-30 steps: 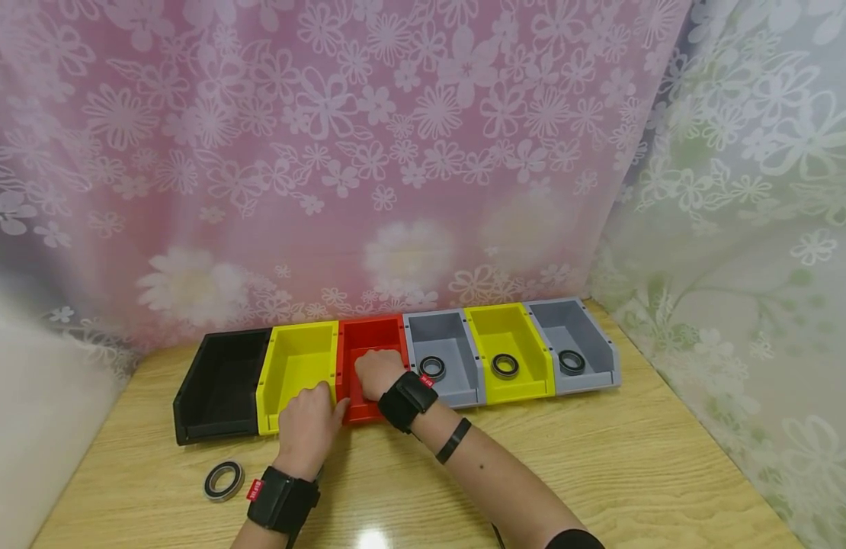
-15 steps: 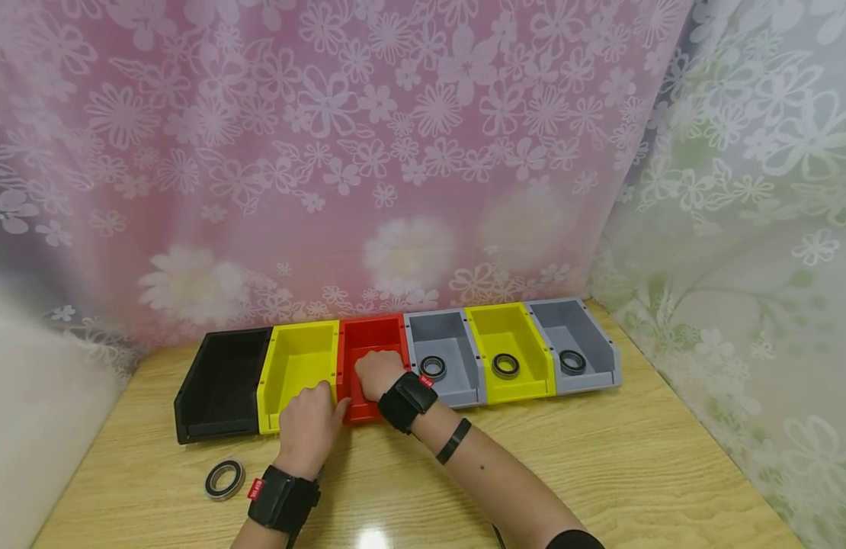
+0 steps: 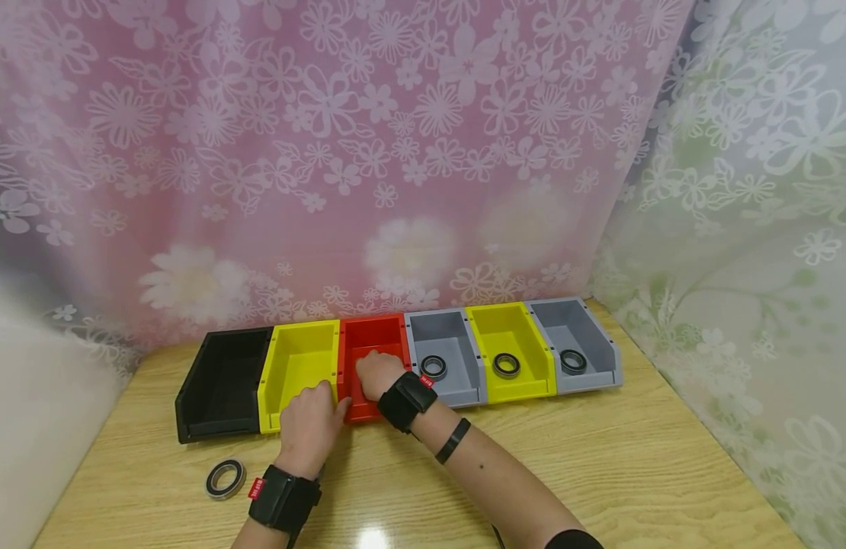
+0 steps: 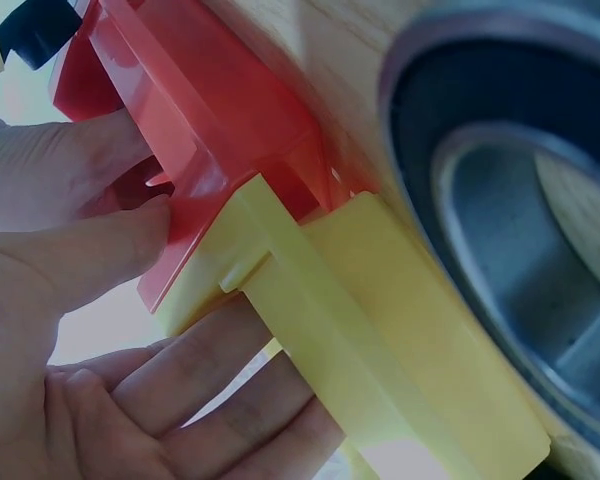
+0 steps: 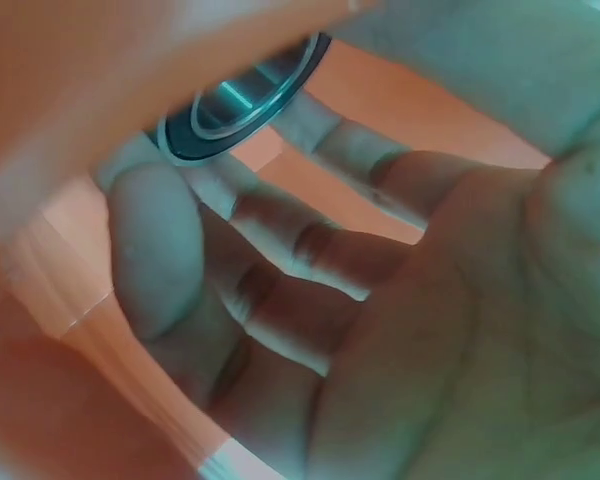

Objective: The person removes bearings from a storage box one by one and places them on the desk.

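Observation:
My left hand [image 3: 309, 424] grips the adjoining walls of the red bin [image 3: 371, 333] and left yellow bin [image 3: 301, 347]. In the left wrist view its thumb lies on the red side and its fingers curl against the yellow side. My right hand [image 3: 380, 374] reaches down into the red bin, hiding its fingers from the head view. The right wrist view shows those fingers curled at a black-sealed ball bearing [image 5: 245, 112], partly hidden by a blurred orange-red wall. A large bearing [image 4: 435, 190] fills the right of the left wrist view.
A black bin [image 3: 224, 385] ends the row at left. A grey bin [image 3: 442, 328], a second yellow bin [image 3: 501, 324] and another grey bin [image 3: 563, 320] each hold one bearing. One loose bearing [image 3: 225, 479] lies on the wooden table [image 3: 601, 457]; a floral curtain [image 3: 409, 191] hangs behind.

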A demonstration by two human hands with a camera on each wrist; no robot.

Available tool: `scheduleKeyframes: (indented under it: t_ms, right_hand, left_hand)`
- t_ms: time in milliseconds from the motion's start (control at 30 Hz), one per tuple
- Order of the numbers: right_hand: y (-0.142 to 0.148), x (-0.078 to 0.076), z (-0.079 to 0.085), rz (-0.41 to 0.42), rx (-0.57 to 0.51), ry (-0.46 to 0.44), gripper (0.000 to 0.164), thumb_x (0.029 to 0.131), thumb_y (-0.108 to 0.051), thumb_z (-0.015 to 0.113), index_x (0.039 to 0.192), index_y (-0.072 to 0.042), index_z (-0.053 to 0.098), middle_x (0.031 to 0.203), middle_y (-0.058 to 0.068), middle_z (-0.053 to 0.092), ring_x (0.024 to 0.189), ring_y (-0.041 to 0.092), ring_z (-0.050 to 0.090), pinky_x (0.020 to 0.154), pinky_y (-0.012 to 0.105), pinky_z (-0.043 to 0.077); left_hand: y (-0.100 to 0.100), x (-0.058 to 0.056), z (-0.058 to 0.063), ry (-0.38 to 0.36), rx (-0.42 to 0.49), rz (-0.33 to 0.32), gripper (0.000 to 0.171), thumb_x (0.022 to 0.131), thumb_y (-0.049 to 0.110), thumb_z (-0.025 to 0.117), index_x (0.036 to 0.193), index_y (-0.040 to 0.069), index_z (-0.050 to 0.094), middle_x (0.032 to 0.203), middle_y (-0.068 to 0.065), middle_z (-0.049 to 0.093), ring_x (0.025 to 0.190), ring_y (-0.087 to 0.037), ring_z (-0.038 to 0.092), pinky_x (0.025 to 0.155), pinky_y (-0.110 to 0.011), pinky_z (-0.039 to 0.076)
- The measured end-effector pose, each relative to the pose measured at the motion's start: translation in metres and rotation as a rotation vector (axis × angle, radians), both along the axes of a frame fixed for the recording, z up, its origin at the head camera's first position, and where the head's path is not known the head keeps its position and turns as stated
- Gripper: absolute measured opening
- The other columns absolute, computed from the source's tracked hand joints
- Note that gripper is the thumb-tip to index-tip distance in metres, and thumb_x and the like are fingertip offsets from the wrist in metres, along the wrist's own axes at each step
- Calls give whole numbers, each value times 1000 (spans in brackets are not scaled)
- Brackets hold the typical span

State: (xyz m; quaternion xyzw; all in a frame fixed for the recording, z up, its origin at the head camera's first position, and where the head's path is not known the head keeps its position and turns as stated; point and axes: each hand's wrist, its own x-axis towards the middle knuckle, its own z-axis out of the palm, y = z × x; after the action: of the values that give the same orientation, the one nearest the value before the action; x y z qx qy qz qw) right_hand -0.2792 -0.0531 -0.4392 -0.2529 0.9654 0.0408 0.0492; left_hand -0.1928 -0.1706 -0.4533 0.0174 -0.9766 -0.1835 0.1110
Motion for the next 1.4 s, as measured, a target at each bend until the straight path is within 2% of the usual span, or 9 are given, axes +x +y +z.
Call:
scheduleKeyframes:
  t_ms: [167,467,667,967,1167,1300,1400]
  right_hand:
    - [-1,-1,1,2,23,17,25,96,-24,72,119,-13,74,103,7,70,86,21,67,74,37,59]
    - [-4,-1,4,-4,47,62,16,95,-24,74,107,-14,79,91,2,73,81,19,67,72,36,58]
    - [-5,0,6,1,56,51,21,91,-26,78,108,-13,79,91,4,72,80,19,65,73,36,58]
    - [-7,-1,3,-13,88,81,20,94,-27,75,108,-15,79,90,3,73,81,20,66,75,37,58]
    - [-9,0,1,-25,59,68,17,95,-25,74,106,-14,80,92,3,74,82,19,68,73,37,59]
    - [-7,1,4,-28,52,17,24,95,-25,74,115,-13,78,104,8,72,83,20,68,73,38,60]
    - [-6,2,7,-29,64,-17,36,95,-26,73,129,-13,72,114,12,69,89,23,68,77,39,60]
  left_hand:
    - [-1,-1,0,2,3,-1,35,90,23,82,81,-2,59,58,-4,40,50,-20,45,47,-30,33]
    - [0,-3,1,14,7,-6,34,90,22,81,79,-1,59,58,-4,40,50,-21,46,46,-31,34]
    - [0,-2,3,7,3,-3,34,90,22,81,78,-1,59,58,-4,41,50,-21,46,47,-31,34]
    - [-1,-3,2,-4,0,0,34,90,22,81,81,-2,60,59,-5,41,50,-21,46,48,-31,34]
    - [-1,-3,0,-10,8,3,34,90,23,81,80,-1,59,58,-4,41,50,-21,45,48,-31,33]
    - [-1,-3,0,-7,2,2,34,90,23,81,80,-1,60,58,-4,40,50,-21,45,47,-30,33]
    - [-1,-3,1,-3,-6,2,34,90,23,82,80,-2,60,58,-4,41,50,-20,46,47,-30,34]
